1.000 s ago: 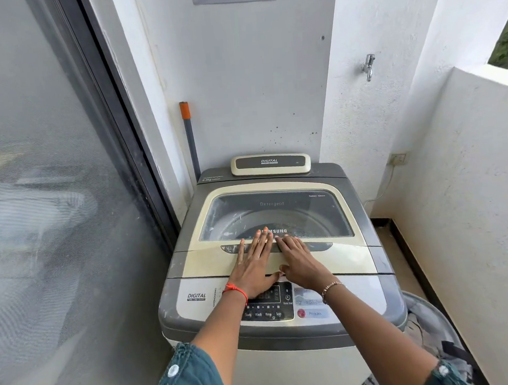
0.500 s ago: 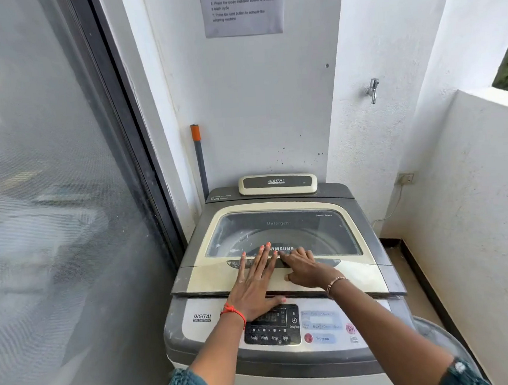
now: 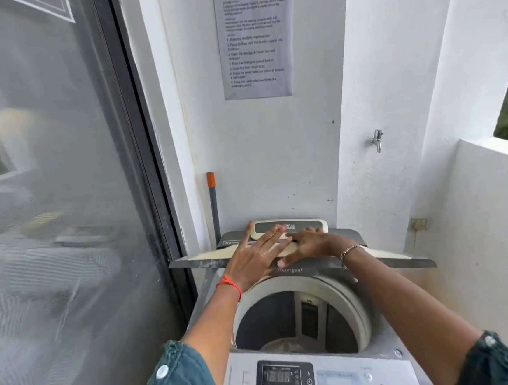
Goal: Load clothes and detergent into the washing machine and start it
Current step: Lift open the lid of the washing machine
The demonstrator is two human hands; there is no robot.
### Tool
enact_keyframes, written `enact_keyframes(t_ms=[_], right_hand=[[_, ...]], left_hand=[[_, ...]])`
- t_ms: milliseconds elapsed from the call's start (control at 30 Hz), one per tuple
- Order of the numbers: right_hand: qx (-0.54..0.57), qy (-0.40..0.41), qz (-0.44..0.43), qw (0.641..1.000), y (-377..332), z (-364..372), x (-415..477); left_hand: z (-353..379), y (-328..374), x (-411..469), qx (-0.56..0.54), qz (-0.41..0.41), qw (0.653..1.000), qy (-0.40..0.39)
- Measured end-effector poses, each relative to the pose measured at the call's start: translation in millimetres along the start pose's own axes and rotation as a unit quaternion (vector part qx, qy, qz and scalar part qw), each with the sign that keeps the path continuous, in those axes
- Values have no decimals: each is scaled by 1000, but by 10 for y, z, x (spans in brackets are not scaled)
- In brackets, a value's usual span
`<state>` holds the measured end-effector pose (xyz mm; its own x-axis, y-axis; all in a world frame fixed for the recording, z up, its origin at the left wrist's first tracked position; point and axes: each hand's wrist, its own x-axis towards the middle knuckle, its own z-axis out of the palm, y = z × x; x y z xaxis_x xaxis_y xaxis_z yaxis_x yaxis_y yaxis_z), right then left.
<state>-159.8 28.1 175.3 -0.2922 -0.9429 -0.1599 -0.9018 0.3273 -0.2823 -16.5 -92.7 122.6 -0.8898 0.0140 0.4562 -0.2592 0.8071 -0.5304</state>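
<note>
Head view: the lid (image 3: 404,260) of the washing machine (image 3: 246,375), shut a second ago, now folds up and back (drum (image 3: 272,321) exposed, seemingly empty). The left hand (image 3: 252,259) presses it with flat fingers; the right hand (image 3: 311,244) pinches its edge, thumb beneath. The clothes, unseen here, can go in.

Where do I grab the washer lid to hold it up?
Grab the lid by its front edge near the middle, reaching from the front, over the drum. The lid is folded and lies nearly flat with that edge facing you, so a thumb fits under and fingers on top, like the right hand.
</note>
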Motion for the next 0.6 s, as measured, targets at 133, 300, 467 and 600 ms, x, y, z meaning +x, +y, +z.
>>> enact_keyframes(t_ms=[133, 300, 467, 600], right_hand=[[-45, 38, -16, 998, 20, -118, 23], [-57, 224, -64, 971, -21, -326, 2], [-155, 393, 49, 905, -124, -374, 68], [-214, 461, 92, 856, -187, -236, 201]], left_hand=[[28, -124, 139, 13, 16, 999, 37], [-24, -341, 427, 30, 7, 997, 76], [-5, -491, 812, 68, -158, 985, 24], [91, -413, 938, 18, -278, 959, 58]])
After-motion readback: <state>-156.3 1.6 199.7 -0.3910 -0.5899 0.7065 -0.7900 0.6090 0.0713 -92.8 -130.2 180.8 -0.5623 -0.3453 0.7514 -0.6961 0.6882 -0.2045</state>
